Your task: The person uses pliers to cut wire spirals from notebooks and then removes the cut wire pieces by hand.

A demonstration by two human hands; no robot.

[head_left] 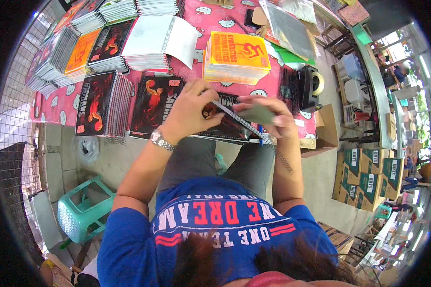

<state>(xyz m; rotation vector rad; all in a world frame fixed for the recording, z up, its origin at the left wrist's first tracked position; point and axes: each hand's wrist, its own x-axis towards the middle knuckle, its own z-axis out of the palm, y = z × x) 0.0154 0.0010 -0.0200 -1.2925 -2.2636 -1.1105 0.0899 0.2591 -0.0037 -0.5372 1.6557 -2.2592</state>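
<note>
My left hand [192,107], a metal watch on its wrist, pinches the upper end of a dark-covered notebook [225,130] at the table's near edge. Along the notebook's raised edge runs a row of holes with a wire coil [284,160], whose loose end trails past my right wrist. My right hand [278,117] is closed around a blurred grey-green flat piece [256,115], close by that edge. What this piece is cannot be made out. Left of my left hand lies a black and red notebook [153,100].
A stack of yellow notebooks [237,55] stands beyond my hands. Several notebook piles [105,103] fill the left side of the pink table. A tape dispenser [313,88] and black coils [288,86] are at right. A green stool [84,210] and cartons [368,179] stand on the floor.
</note>
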